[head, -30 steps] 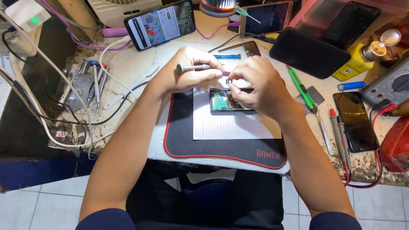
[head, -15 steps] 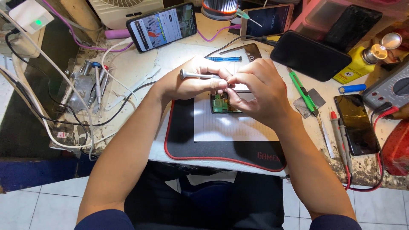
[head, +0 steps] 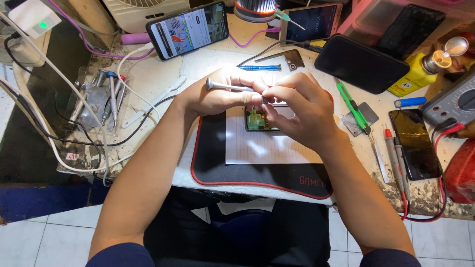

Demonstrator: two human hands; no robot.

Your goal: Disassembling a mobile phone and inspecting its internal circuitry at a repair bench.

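I am seeing left hand fingers pinching a slim metal screwdriver | right hand fingers pinching over the opened phone | black red-edged mat offering room near the tabletop edge

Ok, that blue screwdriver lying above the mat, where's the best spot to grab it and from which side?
Grip the blue screwdriver around its blue handle, coming straight down from above. It lies flat and roughly level with the bench edge, with open surface on both long sides, so fingers could probably pinch across it. The thin metal tip toward the right offers less hold.
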